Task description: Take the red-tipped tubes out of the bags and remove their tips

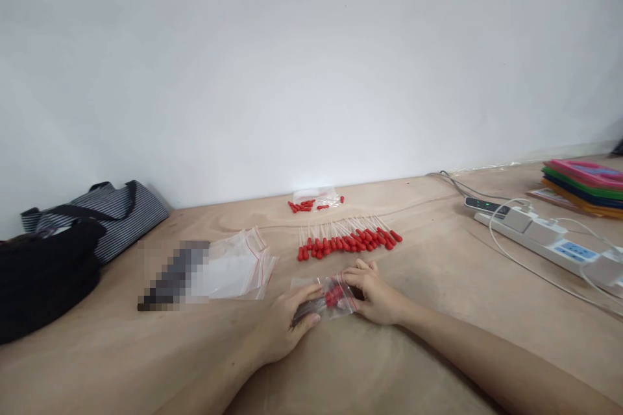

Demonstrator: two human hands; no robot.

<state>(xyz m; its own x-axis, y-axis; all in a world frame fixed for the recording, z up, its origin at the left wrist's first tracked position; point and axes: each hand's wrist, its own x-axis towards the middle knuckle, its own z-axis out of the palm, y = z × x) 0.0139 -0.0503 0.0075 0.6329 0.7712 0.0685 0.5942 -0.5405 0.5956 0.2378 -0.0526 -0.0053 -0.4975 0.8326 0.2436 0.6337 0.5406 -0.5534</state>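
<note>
Between my two hands is a small clear zip bag (344, 311) with red-headed sticks inside, low over the table. My left hand (285, 324) is closed on the bag's left end, thumb below and fingers above. At the bag's right end, by the red zip line, my right hand (374, 295) grips with its fingertips, which are partly hidden. Just beyond the hands lies a row of wooden sticks with red bulb heads (348, 244), heads towards me. Left of them, flat zip bags (231, 269) overlap in a loose pile.
Near the wall lies another clear bag (316, 194) with red-headed pieces. A blurred dark object (178, 275) is beside the pile. Black cloth (48, 275) and a striped bag (129, 220) sit left; a power strip (540, 240) with cables and stacked coloured frames (584, 185) sit right.
</note>
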